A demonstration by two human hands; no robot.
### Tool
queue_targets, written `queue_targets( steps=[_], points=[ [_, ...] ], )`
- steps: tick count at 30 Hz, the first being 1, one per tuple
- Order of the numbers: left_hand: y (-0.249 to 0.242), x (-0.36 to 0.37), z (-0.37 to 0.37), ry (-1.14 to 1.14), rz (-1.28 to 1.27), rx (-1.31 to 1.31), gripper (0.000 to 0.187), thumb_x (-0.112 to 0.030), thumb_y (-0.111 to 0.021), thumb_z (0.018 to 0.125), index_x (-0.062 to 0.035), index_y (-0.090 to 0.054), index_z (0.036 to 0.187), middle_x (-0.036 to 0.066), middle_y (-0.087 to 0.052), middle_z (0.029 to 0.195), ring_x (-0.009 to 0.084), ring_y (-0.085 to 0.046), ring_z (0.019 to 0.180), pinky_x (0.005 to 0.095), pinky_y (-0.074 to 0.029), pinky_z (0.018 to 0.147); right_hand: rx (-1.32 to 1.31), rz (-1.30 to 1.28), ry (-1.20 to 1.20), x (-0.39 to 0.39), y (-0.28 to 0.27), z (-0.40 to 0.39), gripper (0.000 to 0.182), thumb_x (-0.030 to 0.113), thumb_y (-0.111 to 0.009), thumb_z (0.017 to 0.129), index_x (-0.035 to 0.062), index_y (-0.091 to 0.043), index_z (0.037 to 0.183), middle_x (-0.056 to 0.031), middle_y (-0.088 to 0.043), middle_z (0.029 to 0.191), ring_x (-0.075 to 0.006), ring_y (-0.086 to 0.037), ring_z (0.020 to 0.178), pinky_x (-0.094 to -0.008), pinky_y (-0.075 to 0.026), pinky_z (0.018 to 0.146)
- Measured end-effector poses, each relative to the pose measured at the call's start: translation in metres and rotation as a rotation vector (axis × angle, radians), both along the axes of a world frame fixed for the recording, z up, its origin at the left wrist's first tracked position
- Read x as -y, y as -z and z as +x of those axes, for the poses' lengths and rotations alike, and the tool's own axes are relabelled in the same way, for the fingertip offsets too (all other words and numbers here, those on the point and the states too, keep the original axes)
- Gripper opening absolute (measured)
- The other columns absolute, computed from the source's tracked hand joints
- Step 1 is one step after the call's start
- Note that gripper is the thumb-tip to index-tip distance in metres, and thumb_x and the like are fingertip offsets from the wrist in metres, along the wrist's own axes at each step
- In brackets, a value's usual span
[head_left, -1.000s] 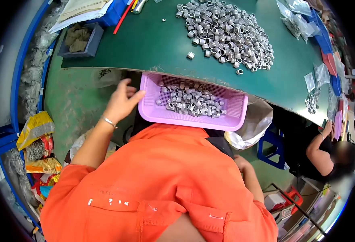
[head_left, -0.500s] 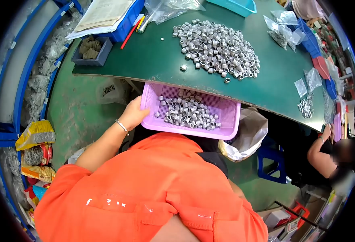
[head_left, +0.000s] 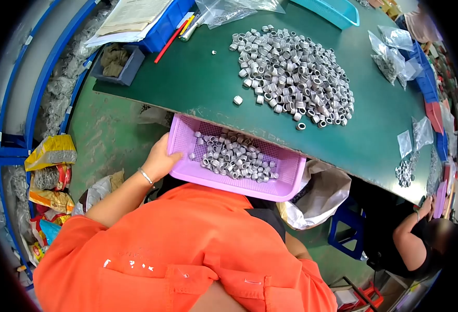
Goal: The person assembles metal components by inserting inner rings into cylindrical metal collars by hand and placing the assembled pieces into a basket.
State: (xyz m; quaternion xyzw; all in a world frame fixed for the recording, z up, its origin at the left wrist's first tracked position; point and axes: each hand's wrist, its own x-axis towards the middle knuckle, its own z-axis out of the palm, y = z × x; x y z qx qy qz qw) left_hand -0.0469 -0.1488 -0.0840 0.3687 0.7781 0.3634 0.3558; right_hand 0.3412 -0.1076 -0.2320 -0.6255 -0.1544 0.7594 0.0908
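My left hand grips the left end of a pink plastic basket, thumb over the rim. The basket sits against my body, its far side tucked at the table edge. Inside lie many small grey metal rings, loosely heaped. Only a bit of my right forearm shows beside the orange shirt; my right hand is hidden. On the green table above the basket spreads a large pile of similar metal rings, with a couple lying apart near its front.
An open white sack stands right of the basket, near a blue stool. A grey bin with cloth, pens and a turquoise basket are on the table. Another person's arm is at far right. Shelving lines the left.
The view has turned and shifted, so the table and ring pile sit further right. The pink basket appears more slanted, its right end lower. My left hand keeps its hold.
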Motion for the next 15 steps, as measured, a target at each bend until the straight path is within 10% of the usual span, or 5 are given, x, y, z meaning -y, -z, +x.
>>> queue_targets(
  steps=[8,15],
  points=[
    [0.017,-0.020,-0.012,-0.167,0.025,0.606,0.044,0.011,-0.053,0.070,0.0010,-0.049,0.112,0.007,-0.059,0.102,0.0160,-0.057,0.092,0.0281,-0.045,0.081,0.043,-0.050,0.006,-0.014,-0.006,0.001,0.019,0.008,-0.054,0.081,-0.0020,-0.060,0.095,-0.0090,-0.062,0.089,-0.0181,-0.059,0.082,-0.0299,-0.050,0.071],
    [0.018,-0.029,-0.054,0.125,-0.182,0.397,0.024,0.002,-0.058,0.072,0.0005,-0.059,0.096,0.001,-0.062,0.085,0.0096,-0.056,0.075,0.0244,-0.045,0.070,0.155,-0.103,0.056,-0.027,-0.021,-0.015,0.019,0.008,-0.055,0.080,-0.0023,-0.060,0.095,-0.0092,-0.062,0.090,-0.0180,-0.059,0.082,-0.0297,-0.049,0.071]
  ],
)
